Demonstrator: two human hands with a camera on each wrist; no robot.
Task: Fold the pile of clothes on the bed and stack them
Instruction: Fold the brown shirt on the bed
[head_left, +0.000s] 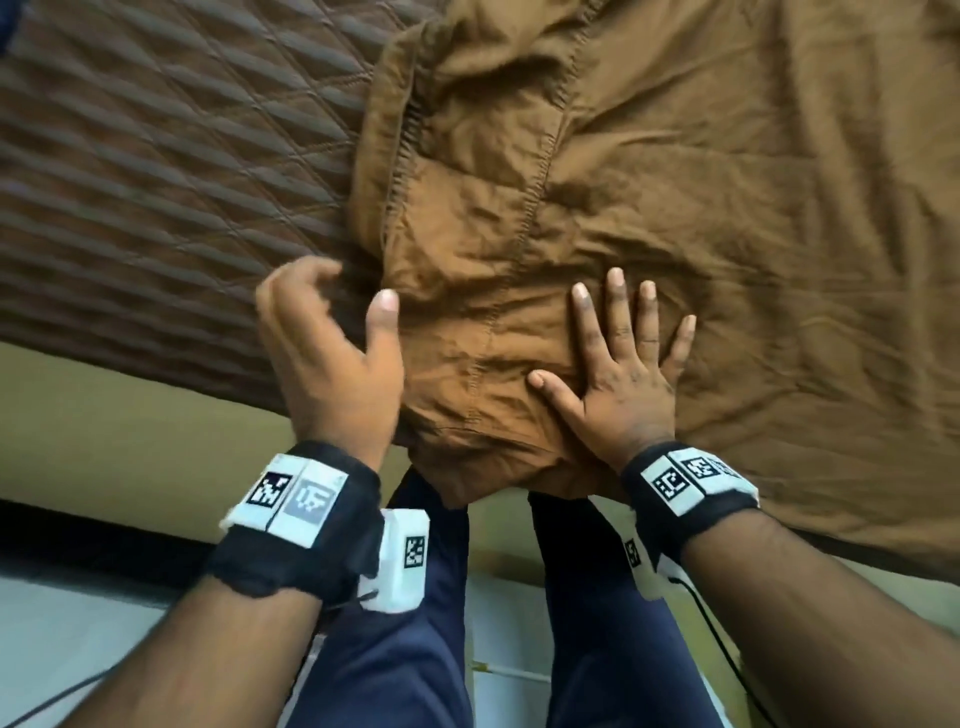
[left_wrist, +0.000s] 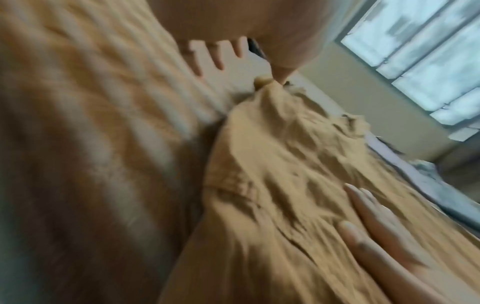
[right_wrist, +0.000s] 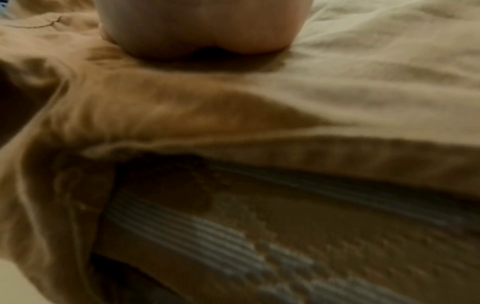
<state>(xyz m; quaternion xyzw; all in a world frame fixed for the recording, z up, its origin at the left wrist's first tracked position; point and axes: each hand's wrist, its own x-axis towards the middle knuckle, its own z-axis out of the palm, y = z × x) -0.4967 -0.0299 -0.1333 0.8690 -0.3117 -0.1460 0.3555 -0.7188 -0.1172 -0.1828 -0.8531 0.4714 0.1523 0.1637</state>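
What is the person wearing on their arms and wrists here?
Forearms are bare, no sleeves. Each wrist carries a black fabric band with white blocks printed with black square tag markers; the right band matches. A thin black cable trails from the right one. Nothing is worn on either hand.

A brown woven garment (head_left: 649, 208) is lying spread across the quilted bed (head_left: 156, 182), wrinkled and not yet folded flat. Stitched seams are running along its length, and a gathered hem is bunching at its left edge. Its near end is hanging over the bed's edge. The fabric is appearing lighter tan in the left wrist view (left_wrist: 272, 185), where it is blurred.
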